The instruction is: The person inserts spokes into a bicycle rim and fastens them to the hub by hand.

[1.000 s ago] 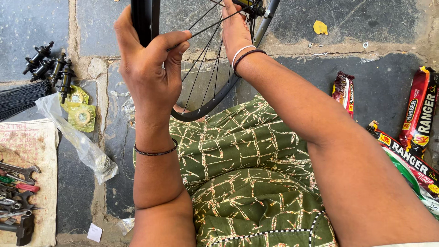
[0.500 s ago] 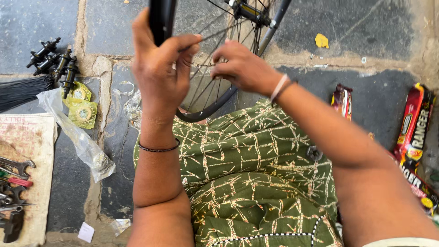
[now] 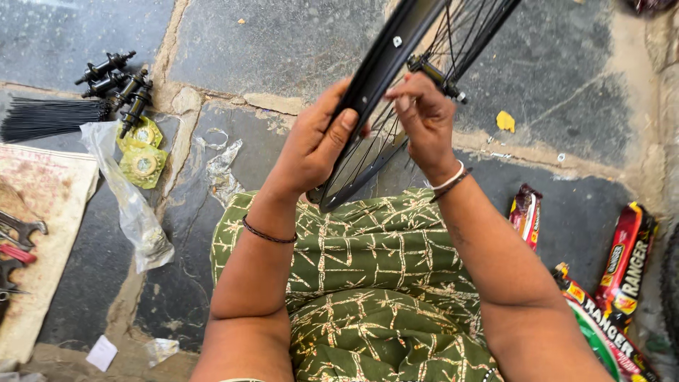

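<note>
Stone floor (image 3: 269, 49), wheel rim (image 3: 385, 60) btwn 2 hands

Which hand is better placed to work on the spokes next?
The right hand, likely: its fingertips are already among the spokes near the hub, while the left hand grips the black rim.

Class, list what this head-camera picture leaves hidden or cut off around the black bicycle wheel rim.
Head view:
- Black bicycle wheel rim: upper part cut by top edge.
- Right hand fingertips: what they pinch is too small.
- Left hand palm: hidden behind rim.
- Metal spanners: cut by left edge.
</note>
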